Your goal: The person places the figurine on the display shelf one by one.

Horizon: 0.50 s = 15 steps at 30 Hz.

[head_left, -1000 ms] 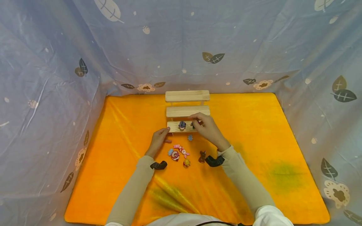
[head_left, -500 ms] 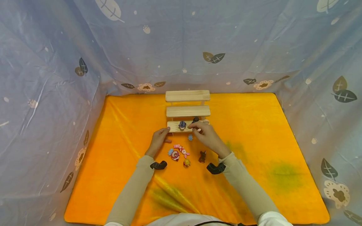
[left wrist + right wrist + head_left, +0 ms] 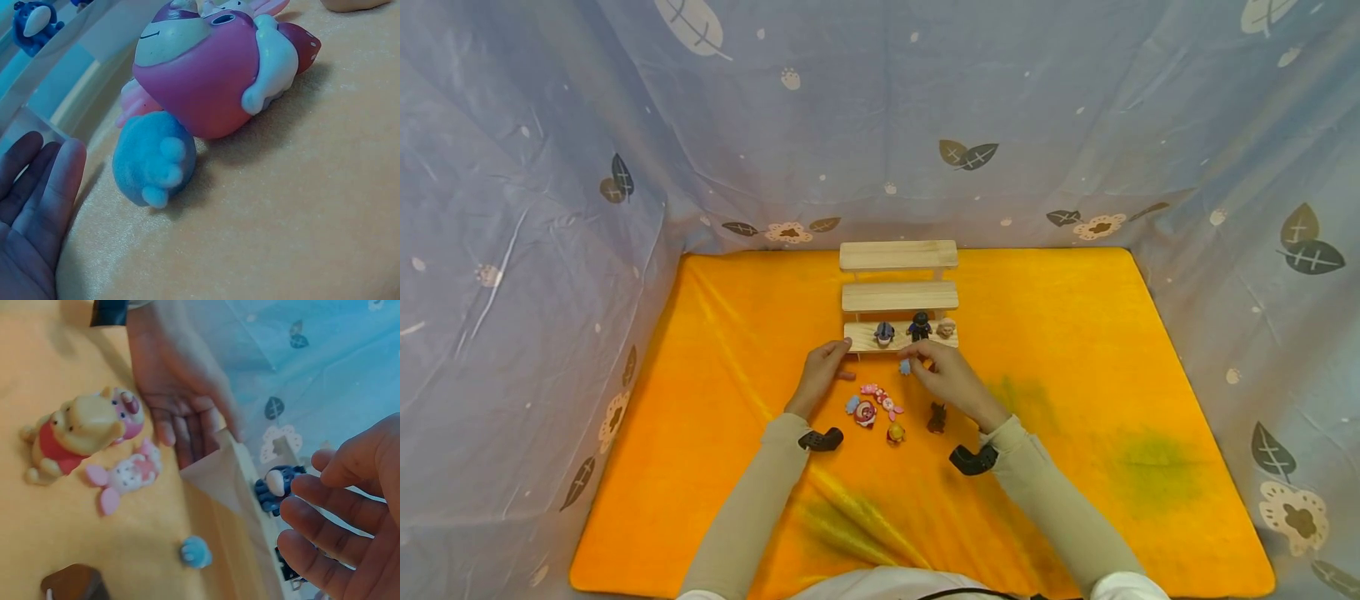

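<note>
Orange cloth [image 3: 715, 467] covers the table. Nearest its front edge lie a yellow bear toy [image 3: 894, 432] and a brown toy [image 3: 936, 416], then a round pink toy [image 3: 864, 412] with a blue ball [image 3: 852, 404] touching it, and a pink piglet toy [image 3: 880, 393]. The left hand [image 3: 820, 377] rests with straight fingers on the left end of the wooden shelf [image 3: 898, 294]. The right hand [image 3: 946, 379], fingers loosely spread and holding nothing, hovers just beside a small blue toy [image 3: 905, 366]. 3 figures stand on the lowest step: blue [image 3: 883, 333], black [image 3: 918, 326], tan [image 3: 946, 327].
</note>
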Motion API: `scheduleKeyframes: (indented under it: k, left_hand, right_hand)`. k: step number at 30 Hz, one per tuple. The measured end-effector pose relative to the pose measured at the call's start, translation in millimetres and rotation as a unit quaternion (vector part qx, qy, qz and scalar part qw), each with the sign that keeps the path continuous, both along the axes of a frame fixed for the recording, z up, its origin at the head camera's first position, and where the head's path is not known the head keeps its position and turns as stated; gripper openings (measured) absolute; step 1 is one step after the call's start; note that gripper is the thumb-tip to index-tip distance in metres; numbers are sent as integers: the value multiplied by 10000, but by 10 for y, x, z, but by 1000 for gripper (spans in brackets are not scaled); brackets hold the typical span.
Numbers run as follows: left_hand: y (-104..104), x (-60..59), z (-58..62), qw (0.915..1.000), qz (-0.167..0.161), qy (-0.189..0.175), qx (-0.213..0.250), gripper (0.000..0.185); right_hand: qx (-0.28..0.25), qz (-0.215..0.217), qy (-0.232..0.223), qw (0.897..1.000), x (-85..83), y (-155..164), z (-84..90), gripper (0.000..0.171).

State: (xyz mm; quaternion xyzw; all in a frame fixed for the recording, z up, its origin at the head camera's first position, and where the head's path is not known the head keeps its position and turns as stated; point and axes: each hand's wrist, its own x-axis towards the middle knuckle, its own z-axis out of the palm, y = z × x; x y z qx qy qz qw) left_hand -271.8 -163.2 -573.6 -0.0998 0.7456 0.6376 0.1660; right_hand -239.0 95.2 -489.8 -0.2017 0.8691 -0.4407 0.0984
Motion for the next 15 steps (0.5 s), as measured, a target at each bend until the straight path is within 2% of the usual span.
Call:
scheduleKeyframes:
  k: [2,7,9,15]
  left_hand:
    - [16,41,131,10000,-32,17,-54,53]
    - [21,54,95,9998,64,166,-4,56]
    - [5,12,-39,9998,111,177,61,60]
    - [11,17,-15,9998,88,112,124,59]
  right_hand:
    - [11,5,-72,10000,5,8,-38,27]
    - [75,28,-231,9997,19,11,-118,27]
    - [130,27,-239,9996,20,6,-142,28]
    - [290,145,-267,9991,18,16,-248,28]
